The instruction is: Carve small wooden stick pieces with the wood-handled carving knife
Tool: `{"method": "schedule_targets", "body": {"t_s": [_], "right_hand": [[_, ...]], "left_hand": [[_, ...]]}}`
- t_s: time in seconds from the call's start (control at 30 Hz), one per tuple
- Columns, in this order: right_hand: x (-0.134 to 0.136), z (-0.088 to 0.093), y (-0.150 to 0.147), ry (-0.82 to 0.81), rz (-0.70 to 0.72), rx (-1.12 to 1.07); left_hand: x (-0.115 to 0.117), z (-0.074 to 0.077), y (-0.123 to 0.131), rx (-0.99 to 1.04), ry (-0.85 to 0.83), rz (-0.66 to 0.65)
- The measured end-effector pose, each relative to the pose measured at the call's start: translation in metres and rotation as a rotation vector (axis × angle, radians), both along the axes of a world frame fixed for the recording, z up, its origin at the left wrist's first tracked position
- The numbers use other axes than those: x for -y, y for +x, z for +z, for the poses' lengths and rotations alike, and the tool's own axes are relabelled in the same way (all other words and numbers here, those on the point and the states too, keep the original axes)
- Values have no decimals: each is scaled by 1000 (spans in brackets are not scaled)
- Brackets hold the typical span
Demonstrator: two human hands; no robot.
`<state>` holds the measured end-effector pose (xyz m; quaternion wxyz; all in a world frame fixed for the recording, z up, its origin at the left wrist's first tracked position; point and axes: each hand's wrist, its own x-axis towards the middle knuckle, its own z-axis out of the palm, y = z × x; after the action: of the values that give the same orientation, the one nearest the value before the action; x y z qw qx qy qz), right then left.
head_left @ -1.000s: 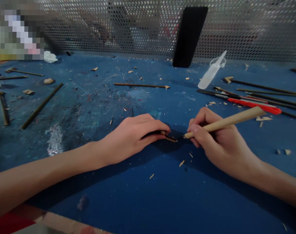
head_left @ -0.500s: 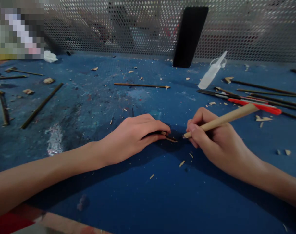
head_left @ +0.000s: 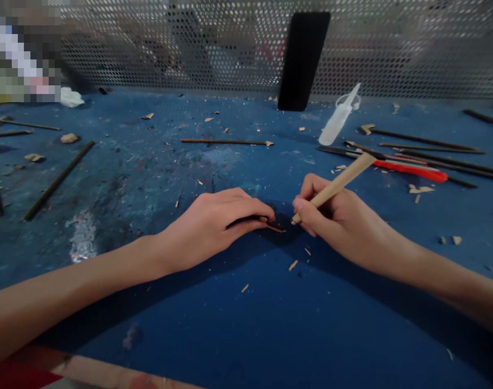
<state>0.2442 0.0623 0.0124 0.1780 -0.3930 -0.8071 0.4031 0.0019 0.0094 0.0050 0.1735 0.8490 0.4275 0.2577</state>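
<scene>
My left hand [head_left: 226,219] rests on the blue tabletop, fingers closed on a short dark twig [head_left: 275,227] with a pale cut edge. Most of that twig is hidden under the fingers. A small gap to its right, my right hand [head_left: 331,210] pinches a pale wooden stick [head_left: 344,181] like a pen. The stick slants, its wider end up to the right and its narrow end low near the twig's tip. Whether its low end carries a small point I cannot make out. Small wood shavings [head_left: 293,265] lie just in front of the hands.
A red-handled cutter [head_left: 420,168] lies among dark twigs [head_left: 425,139] at right. Behind stand a translucent squeeze bottle [head_left: 335,124] and a black phone-like slab [head_left: 303,62], against a perforated metal screen [head_left: 149,48]. More twigs [head_left: 60,181] and wood chips [head_left: 70,138] lie at left.
The whole view has shifted, so things appear further left. The wooden stick in my right hand has tilted more steeply. My left hand keeps its hold on the twig.
</scene>
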Motion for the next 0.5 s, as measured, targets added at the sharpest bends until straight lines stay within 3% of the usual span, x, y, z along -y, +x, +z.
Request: {"method": "schedule_targets", "body": {"t_s": [0.33, 0.5], "right_hand": [[2, -3, 3, -4, 32, -97], [4, 1, 4, -176, 25, -185]], "left_hand": [[-7, 3, -5, -5, -139, -13], [-7, 4, -6, 6, -171, -29]]}}
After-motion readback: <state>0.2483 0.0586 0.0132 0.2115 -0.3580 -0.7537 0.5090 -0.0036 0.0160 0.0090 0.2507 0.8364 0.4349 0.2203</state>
